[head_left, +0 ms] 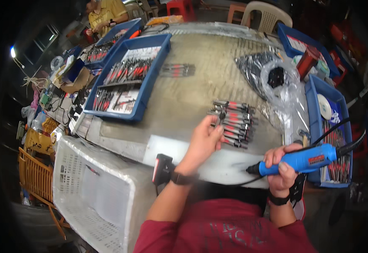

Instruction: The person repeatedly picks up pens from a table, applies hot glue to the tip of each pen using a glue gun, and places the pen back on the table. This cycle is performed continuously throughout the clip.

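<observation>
In my right hand [282, 170] is a blue electric screwdriver [302, 161], its black tip pointing left over a white board [234, 164]. My fingers wrap round its body, and a black cable leaves its rear. My left hand [206, 137] is closed in a pinch at the left edge of a row of slim red-and-black pen-like pieces [236, 124]. A small dark thing shows at the fingertips; I cannot make out whether it is one of these pieces. Farther back lies a smaller group of similar pieces [178, 70].
A blue tray [139, 105] with many such pieces stands left; another blue tray [314, 181] sits right. Plastic bags [285, 84] lie at the table's right. A white crate [129, 181] stands at my lower left. A person in yellow [108, 14] works at the far left.
</observation>
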`<state>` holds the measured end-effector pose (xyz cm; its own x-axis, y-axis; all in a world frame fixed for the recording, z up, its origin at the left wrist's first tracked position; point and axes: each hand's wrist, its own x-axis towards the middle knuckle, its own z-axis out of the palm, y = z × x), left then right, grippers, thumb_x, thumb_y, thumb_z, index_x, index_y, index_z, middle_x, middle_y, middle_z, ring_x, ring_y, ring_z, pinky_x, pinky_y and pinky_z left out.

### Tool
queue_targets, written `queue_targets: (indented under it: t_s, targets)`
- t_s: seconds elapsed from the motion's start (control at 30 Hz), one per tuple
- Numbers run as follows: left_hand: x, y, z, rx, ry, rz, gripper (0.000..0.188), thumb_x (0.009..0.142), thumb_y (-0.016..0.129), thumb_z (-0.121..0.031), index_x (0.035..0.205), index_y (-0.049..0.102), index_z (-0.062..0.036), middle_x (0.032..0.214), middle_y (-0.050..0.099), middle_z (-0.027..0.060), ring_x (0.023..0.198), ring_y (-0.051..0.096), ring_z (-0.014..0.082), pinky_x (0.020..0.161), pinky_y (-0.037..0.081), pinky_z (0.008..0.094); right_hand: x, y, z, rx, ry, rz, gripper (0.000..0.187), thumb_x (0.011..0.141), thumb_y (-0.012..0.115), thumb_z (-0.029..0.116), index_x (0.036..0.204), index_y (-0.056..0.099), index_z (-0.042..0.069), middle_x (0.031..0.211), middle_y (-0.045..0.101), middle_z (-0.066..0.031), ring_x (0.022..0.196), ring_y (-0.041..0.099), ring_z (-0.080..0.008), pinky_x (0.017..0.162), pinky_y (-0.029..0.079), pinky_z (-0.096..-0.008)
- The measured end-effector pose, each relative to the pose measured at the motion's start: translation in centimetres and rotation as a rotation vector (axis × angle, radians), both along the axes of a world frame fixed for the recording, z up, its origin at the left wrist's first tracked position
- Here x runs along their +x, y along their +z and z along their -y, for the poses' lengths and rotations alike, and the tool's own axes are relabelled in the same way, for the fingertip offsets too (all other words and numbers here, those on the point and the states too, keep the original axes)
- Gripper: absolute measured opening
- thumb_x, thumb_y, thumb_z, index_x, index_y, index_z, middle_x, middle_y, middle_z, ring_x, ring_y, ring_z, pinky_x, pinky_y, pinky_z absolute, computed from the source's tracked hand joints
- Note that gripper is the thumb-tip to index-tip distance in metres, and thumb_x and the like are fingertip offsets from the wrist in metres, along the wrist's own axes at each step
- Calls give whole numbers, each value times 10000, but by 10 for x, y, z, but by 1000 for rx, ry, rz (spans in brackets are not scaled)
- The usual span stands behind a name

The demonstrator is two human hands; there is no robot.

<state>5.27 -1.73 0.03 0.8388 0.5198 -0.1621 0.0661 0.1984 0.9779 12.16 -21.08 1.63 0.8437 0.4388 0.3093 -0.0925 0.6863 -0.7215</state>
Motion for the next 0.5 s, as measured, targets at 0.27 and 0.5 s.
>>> queue_targets:
  t_s: [0.27,0.5]
  targets:
    - [-90,-17,59,-176,-145,-342,153,923,492,-162,898,557,-26,610,515,0,478,425,58,429,316,185,-7,0,-3,11,22,72,452,705,674,54,1074,415,94,768,502,-84,656,517,-214,621,424,-338]
    - [-102,-26,70,-282,-65,-335,186,924,491,-165,852,570,-13,618,538,13,472,447,66,433,357,197,-14,1,-11,5,51,126,460,696,681,60,1072,419,90,779,492,-79,675,510,-206,633,430,-347]
